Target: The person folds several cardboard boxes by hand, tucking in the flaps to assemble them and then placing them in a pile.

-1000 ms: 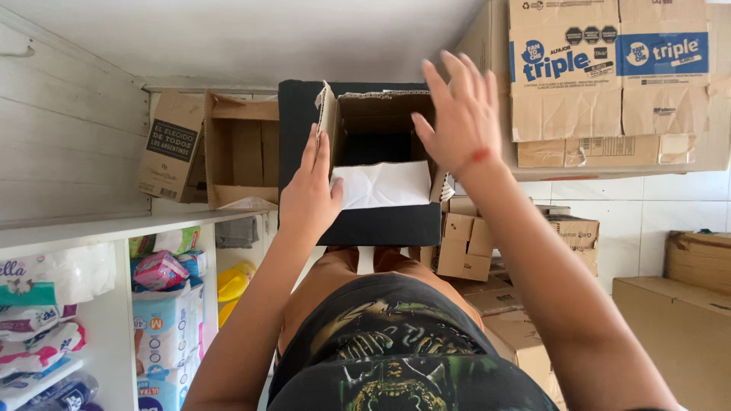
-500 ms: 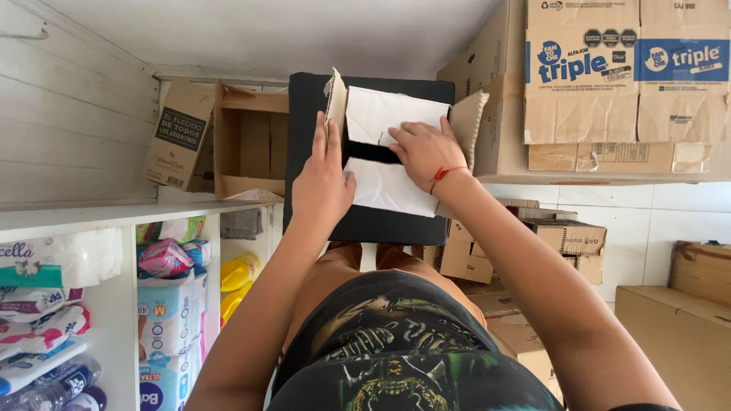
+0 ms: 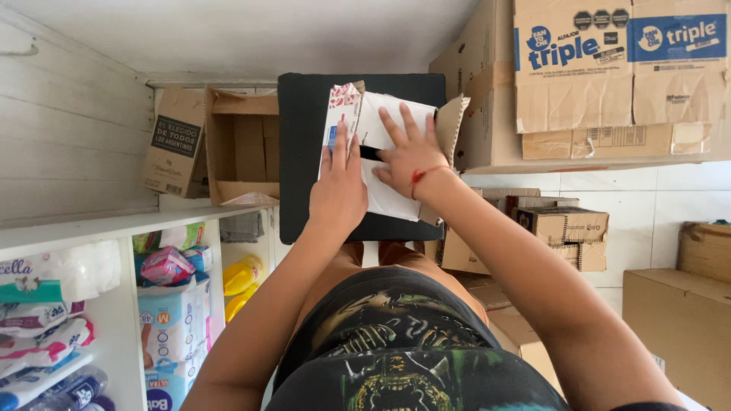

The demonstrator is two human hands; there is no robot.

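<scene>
A small cardboard box (image 3: 396,199) with white inner flaps sits on a dark square stool top (image 3: 301,152). Its flaps are folded inward over the opening. My left hand (image 3: 339,190) holds the box's left side, fingers together and laid along the printed left flap (image 3: 340,106). My right hand (image 3: 407,152), with a red string at the wrist, lies flat with fingers spread on the white top flaps, pressing them down. A brown flap (image 3: 451,125) still stands up at the right edge.
An open, empty brown carton (image 3: 240,148) stands left of the stool, on a white shelf (image 3: 99,228) stocked with tissue packs and bottles below. Large printed cartons (image 3: 601,76) are stacked at the right. More cardboard boxes (image 3: 560,224) lie on the floor.
The box was open with my right hand raised above it. The flaps have since been folded shut, and my right hand has come down flat onto them.
</scene>
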